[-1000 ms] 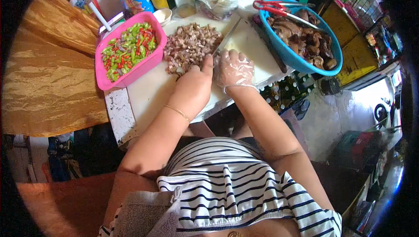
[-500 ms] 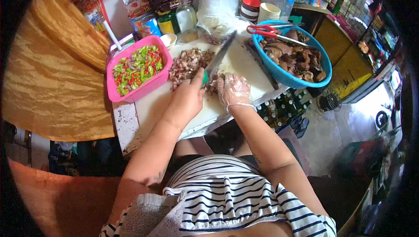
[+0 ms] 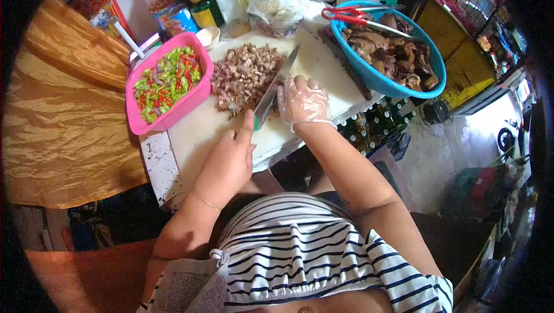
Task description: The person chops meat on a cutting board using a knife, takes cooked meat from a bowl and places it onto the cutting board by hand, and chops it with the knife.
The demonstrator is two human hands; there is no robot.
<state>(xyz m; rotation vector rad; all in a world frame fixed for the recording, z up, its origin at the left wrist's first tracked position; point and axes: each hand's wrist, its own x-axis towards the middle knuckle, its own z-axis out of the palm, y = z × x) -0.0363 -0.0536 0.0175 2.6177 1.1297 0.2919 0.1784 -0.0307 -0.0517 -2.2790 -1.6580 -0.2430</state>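
The left hand (image 3: 228, 160) holds the knife (image 3: 278, 85) aslant; its tip points forward-right.

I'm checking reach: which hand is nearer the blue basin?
Right. The gloved right hand is left of the blue basin, apart from it; the left hand, holding the knife, is farther left and lower in view.

A clear plastic glove (image 3: 310, 106) is covering the right fingers (image 3: 299, 84). Behind the left fingers (image 3: 247, 129), a thin gold-coloured bracelet (image 3: 206, 201) is circling the wrist (image 3: 213, 189). Farther back, a white top (image 3: 291, 244) is showing dark stripes beside a grey towel (image 3: 187, 284).
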